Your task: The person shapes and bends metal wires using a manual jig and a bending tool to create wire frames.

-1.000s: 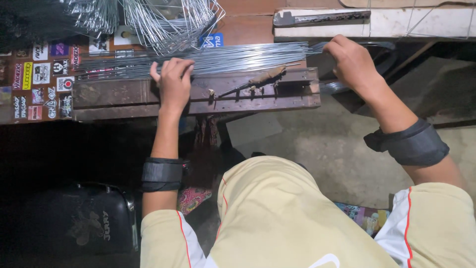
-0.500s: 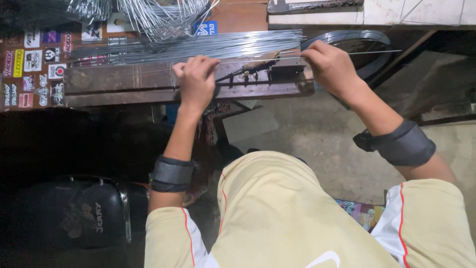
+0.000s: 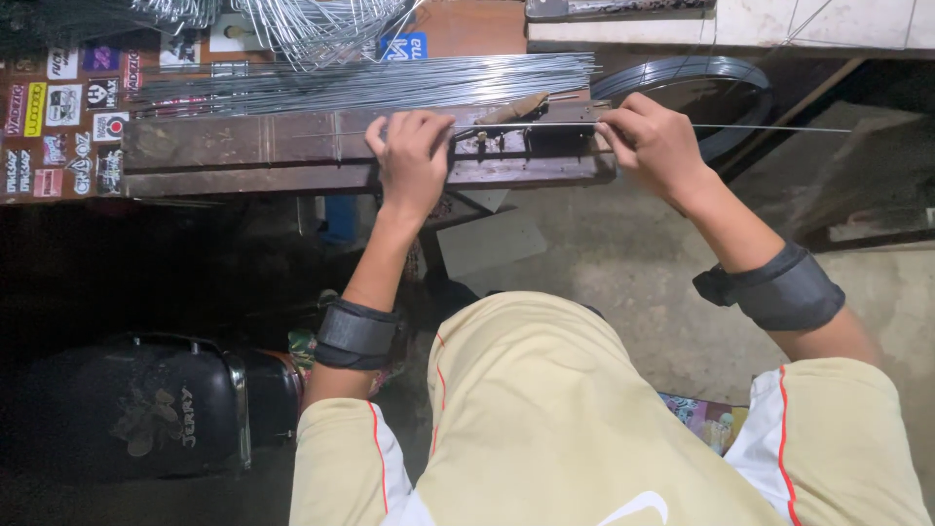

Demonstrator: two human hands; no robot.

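My left hand point(image 3: 414, 151) rests fingers-down on a long wooden jig point(image 3: 243, 154) at the bench edge, pressing near its metal fitting point(image 3: 506, 136). My right hand point(image 3: 651, 144) pinches a thin steel wire point(image 3: 769, 128) that runs from the right into the jig. A wooden-handled tool point(image 3: 511, 109) lies on the jig between my hands. Both wrists wear black bands.
A row of cut straight wires point(image 3: 370, 86) lies behind the jig, with bent wire pieces point(image 3: 321, 24) above. A wire coil point(image 3: 701, 83) sits at right. Stickers point(image 3: 58, 117) cover the bench's left end. A black container point(image 3: 146, 404) stands on the floor at lower left.
My left hand slid right along the jig to the metal fitting. My right hand came down from the coil and now holds the wire level at the jig's right end.
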